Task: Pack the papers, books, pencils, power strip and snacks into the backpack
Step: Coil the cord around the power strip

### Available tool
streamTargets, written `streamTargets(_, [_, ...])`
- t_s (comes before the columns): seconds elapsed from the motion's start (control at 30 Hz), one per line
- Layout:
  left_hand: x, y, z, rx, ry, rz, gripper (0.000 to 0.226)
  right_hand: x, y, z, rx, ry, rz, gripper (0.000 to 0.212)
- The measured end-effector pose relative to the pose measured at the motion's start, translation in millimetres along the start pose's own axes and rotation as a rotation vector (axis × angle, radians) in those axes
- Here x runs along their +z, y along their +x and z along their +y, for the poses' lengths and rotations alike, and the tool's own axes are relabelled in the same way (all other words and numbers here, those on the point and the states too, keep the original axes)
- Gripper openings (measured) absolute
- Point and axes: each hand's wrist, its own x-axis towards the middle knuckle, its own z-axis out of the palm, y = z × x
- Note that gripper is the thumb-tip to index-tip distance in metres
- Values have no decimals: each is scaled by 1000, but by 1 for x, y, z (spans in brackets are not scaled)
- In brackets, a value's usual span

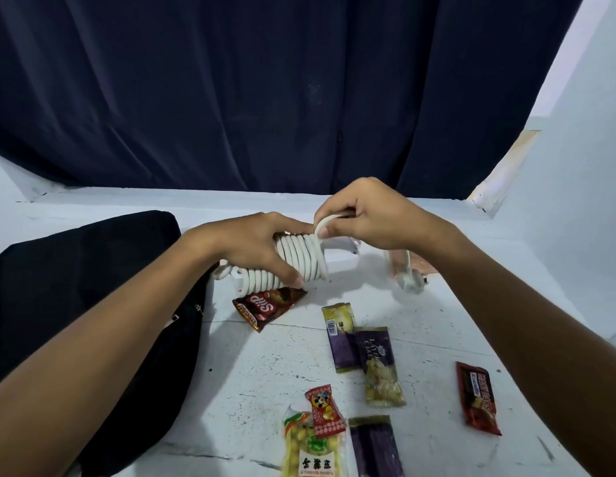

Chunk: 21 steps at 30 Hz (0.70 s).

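Note:
My left hand (256, 247) grips the white power strip (301, 259), whose white cord is wound around it in several tight coils. My right hand (365, 215) pinches a loop of that cord just above the coils. The cord's free end with the plug (411, 282) hangs blurred to the right, just above the table. The black backpack (76, 304) lies at the left, partly under my left forearm. Snack packets lie on the white table (251, 373): a red-brown one (267, 306), two purple-yellow ones (341, 335) (380, 366), a dark red bar (478, 397).
At the near edge lie a small red candy pack (325, 409), a yellow-green peanut bag (306, 445) and another purple packet (375, 445). A dark blue curtain (282, 91) hangs behind the table. White walls close in the left and right sides.

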Motion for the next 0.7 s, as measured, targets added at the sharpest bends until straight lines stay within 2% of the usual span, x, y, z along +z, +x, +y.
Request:
streamTargets(0.1, [6, -7, 3, 124, -185, -83, 68, -3, -1, 6, 6, 272, -15, 4])
streamTargets(0.2, [16, -12, 1, 232, -357, -115, 76, -5, 0, 13, 47, 400, -35, 7])
streamTargets(0.5, [29, -18, -1, 292, -665, -95, 94, 1, 10, 15, 124, 774, -97, 7])
streamTargets(0.7, [40, -19, -1, 343, -855, -24, 107, 14, 12, 31, 370, 1060, -117, 13])
